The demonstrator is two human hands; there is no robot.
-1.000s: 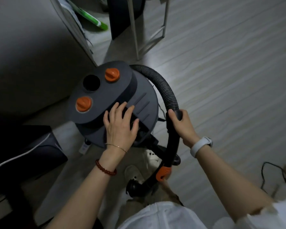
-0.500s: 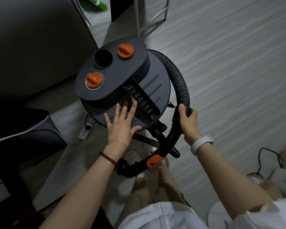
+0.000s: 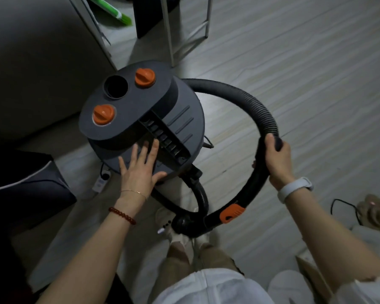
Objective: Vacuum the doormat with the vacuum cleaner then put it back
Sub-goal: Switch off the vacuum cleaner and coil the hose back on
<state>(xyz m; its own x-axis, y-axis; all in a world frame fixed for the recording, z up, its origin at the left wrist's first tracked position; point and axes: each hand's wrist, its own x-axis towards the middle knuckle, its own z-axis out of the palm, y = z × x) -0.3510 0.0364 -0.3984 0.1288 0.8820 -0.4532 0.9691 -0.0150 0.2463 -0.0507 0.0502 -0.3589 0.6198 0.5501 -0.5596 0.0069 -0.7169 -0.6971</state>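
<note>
A dark grey canister vacuum cleaner (image 3: pixel 180 106) with two orange knobs and a round opening on its lid stands on the floor in front of me. My left hand (image 3: pixel 140 170) lies flat and open on the near edge of its lid, fingers spread. A black ribbed hose (image 3: pixel 246 95) arcs from the canister's far right side round to my right hand (image 3: pixel 278 156), which is closed on the hose's curved black handle (image 3: pixel 250 194) with an orange clip. No doormat is visible.
A grey wall or cabinet side rises at the left. A dark padded object (image 3: pixel 26 189) sits low left, with a white power strip (image 3: pixel 100 183) beside it. White metal frame legs (image 3: pixel 169 31) and a green brush (image 3: pixel 119 14) stand behind. A black cable (image 3: pixel 342 205) lies at right on pale wood flooring.
My left hand has slid off the lid's recessed grip to rest flat at the near edge. My right hand has swung the hose handle out to the right, widening the loop.
</note>
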